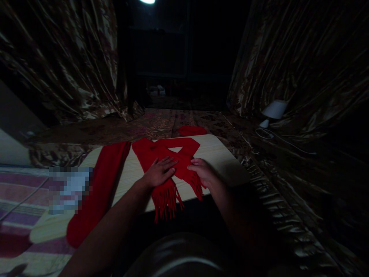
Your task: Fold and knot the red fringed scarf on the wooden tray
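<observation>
A red scarf [183, 163] with fringed ends lies folded and crossed over itself on a pale wood-grain tabletop [221, 157]. Its top part forms a loop, with the board showing through a small triangular gap. My left hand [160, 172] rests flat on the scarf, fingers spread, just above one fringe. At the scarf's right edge is my right hand [203, 171], its fingers stretched leftward and touching the cloth above the other fringe. Some of the right fingers are hard to see in the dim light.
Another long red cloth [106, 184] lies across the board's left side, beside a blurred-out item [70, 190]. Beyond the far edge sits a small red piece of cloth [192, 130]. A white lamp [275, 109] with a cord stands at right. Patterned curtains [83, 57] hang behind.
</observation>
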The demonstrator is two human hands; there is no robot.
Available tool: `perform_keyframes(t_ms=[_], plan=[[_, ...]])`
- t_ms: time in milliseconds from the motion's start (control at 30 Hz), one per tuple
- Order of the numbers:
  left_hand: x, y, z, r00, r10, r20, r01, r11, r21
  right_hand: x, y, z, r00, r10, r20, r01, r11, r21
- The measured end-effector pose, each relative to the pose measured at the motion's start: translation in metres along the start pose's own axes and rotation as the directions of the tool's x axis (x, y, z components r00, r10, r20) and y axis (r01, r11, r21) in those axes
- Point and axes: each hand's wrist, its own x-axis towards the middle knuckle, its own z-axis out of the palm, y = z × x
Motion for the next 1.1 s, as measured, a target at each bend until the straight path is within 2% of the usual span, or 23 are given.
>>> perform_keyframes(t_ms=[167,333,467,567,667,800,1000,1100], plan=[[0.000,-0.002,0.001,1.000,0.002,0.002,-0.002,1.000,0.002,0.005,0.002,-0.004,0.999,0.042,-0.009,-0.041,0.991,0.128],[0.000,-0.003,0.002,1.000,0.009,0.000,-0.009,1.000,0.001,0.005,0.002,-0.009,1.000,0.031,-0.004,-0.030,0.992,0.122],[0.000,-0.002,0.002,1.000,0.002,-0.005,-0.002,1.000,0.007,0.001,-0.001,-0.017,0.999,-0.013,0.037,0.012,0.999,0.031],[0.000,-0.002,0.002,1.000,0.002,-0.009,-0.002,1.000,0.016,-0.002,-0.003,-0.027,0.989,-0.116,0.086,0.130,0.976,-0.173],[0.001,-0.003,0.003,1.000,0.002,-0.008,-0.002,1.000,0.020,-0.007,-0.004,-0.037,0.976,-0.166,0.139,0.211,0.871,-0.443],[0.001,-0.003,0.003,1.000,0.008,-0.013,-0.008,1.000,0.021,-0.014,-0.007,-0.046,0.967,-0.098,0.234,0.240,0.647,-0.723],[0.000,-0.003,0.003,1.000,0.010,-0.014,-0.010,1.000,0.024,-0.024,-0.025,-0.056,0.939,-0.012,0.343,0.329,0.321,-0.888],[0.000,-0.003,0.003,1.000,0.013,-0.012,-0.013,1.000,0.023,-0.028,-0.034,-0.059,0.954,-0.016,0.298,0.296,0.171,-0.940]])
